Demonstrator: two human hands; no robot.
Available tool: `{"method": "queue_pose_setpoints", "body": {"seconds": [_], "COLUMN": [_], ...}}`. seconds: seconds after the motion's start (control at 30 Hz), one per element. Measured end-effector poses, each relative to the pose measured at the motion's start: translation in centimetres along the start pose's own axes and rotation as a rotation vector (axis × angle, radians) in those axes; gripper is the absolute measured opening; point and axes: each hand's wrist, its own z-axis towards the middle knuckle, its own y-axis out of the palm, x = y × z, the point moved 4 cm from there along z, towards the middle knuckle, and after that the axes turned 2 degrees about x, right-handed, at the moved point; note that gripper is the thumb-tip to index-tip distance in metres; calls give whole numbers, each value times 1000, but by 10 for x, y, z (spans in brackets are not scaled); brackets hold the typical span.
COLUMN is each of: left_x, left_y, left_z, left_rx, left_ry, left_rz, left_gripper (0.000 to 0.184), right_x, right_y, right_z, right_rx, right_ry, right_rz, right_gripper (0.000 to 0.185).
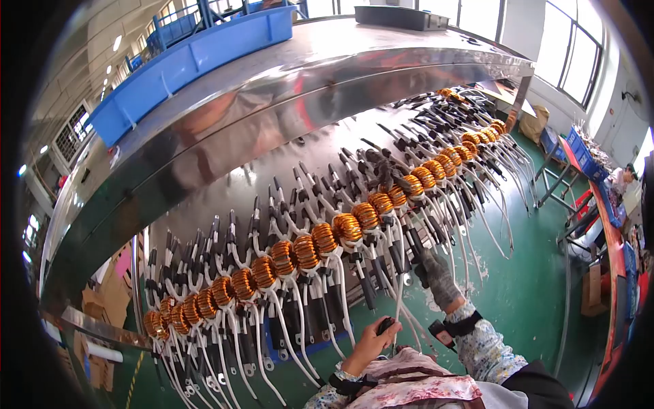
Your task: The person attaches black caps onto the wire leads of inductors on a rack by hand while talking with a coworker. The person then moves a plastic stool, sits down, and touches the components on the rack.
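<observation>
A long row of copper-wound ring coils (284,258) lies along the metal bench, with white and black leads hanging over its front edge. My left hand (371,343), bare, is closed on a black-ended lead near my body at the bottom centre. To its right, my right hand (439,278) wears a grey glove, its fingers around dark leads (414,245) that hang below the coils. Another dark glove (385,170) lies on the leads behind the row.
A raised metal shelf (272,102) runs above the coils, bearing a blue tray (197,65) and a black tray (400,18). At the far right a person (618,183) is beside another workbench (608,259) with blue bins.
</observation>
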Motion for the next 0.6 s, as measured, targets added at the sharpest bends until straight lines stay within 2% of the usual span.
{"method": "queue_pose_setpoints", "body": {"seconds": [0.03, 0.1, 0.17, 0.23, 0.27, 0.3, 0.37, 0.4, 0.43, 0.5, 0.53, 0.6], "left_x": [0, -1, -2, -2, -3, -3, 8, 14, 15, 25, 31, 36], "left_y": [-2, -3, -2, -1, 0, 0, 6, 8, 10, 14, 17, 23], "left_z": [0, 0, 0, 2, 1, 1, -8, -12, -15, -18, -23, -29], "left_rx": [8, 6, 6, 10, 19, 31, 52, 55, 60, 41, 35, 48], "left_ry": [3, -12, -15, -14, -26, -39, -33, -17, -15, 120, 108, 140], "left_rz": [-8, -1, 15, 36, 57, 76, -17, -97, -97, -219, -293, -326], "left_gripper": [24, 24, 24, 24, 24, 24, 23, 24, 24, 30, 30, 27], "right_x": [15, 29, 25, 24, 16, 11, 12, 16, 24, 18, 20, 20], "right_y": [-1, -7, -10, 5, 16, 19, 6, 1, -4, 2, 2, 3], "right_z": [4, 19, 27, 28, 32, 29, 19, 20, 25, 29, 29, 37], "right_rx": [-8, 151, 122, -406, -565, -570, -17, -250, -256, -448, -317, -438], "right_ry": [1, -444, -448, 233, 317, 320, 323, 267, 268, 188, 281, 321], "right_rz": [-8, -262, -226, 645, 821, 822, 577, 532, 532, 528, 528, 639], "right_gripper": [30, 31, 26, 23, 24, 24, 28, 29, 29, 27, 24, 22]}}
